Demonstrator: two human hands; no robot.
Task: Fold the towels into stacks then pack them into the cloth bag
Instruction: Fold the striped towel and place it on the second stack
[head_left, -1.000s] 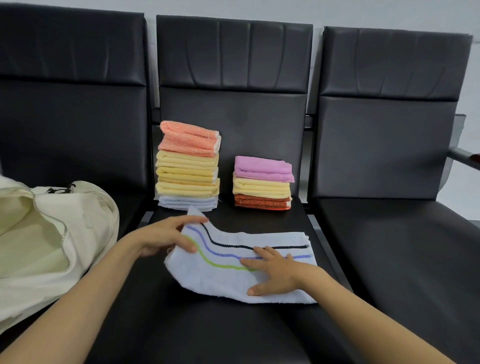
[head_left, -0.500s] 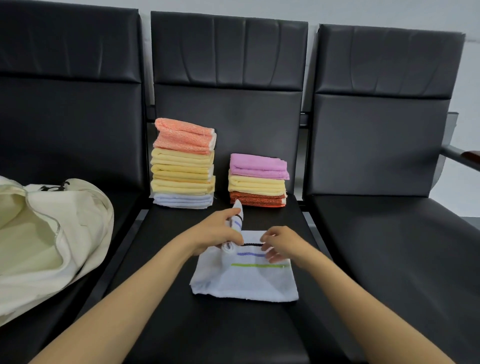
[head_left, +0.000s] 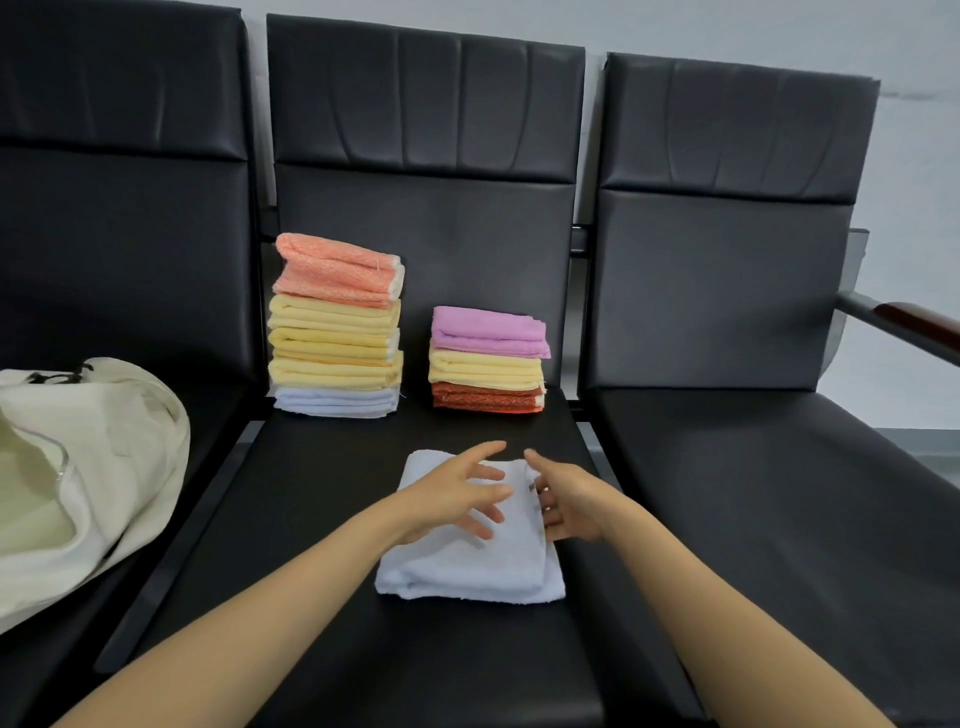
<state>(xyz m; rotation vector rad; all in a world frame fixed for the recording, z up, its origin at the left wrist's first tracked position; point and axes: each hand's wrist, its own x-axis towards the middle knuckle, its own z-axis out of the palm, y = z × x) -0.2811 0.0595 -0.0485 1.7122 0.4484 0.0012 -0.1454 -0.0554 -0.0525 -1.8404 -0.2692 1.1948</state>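
Head view. A folded white towel (head_left: 467, 566) is seen lying flat on the middle chair seat (head_left: 322, 519), nearer the viewer than two finished stacks and well apart from them. The left hand (head_left: 447, 501) is held over the towel's upper half with fingers spread wide and nothing gripped; whether the palm presses the cloth cannot be told. The right hand (head_left: 569, 501) is placed at the towel's right edge, fingers loosely bent against the layered fold, with no pinch evident. The tall stack (head_left: 335, 332) and the short stack (head_left: 488, 364) are noted upright against the backrest; the cloth bag (head_left: 104, 457) is seen lying open on the left seat. Step judged: the fold is being flattened and squared before stacking. For a good result, the layers should be smoothed outward from the centre and the loose right-hand edges aligned. The bundle should then be lifted from both sides so it is not allowed to unfold. Placement on the short stack, over the purple towel (head_left: 488, 330), is suggested, since the tall stack looks less steady.
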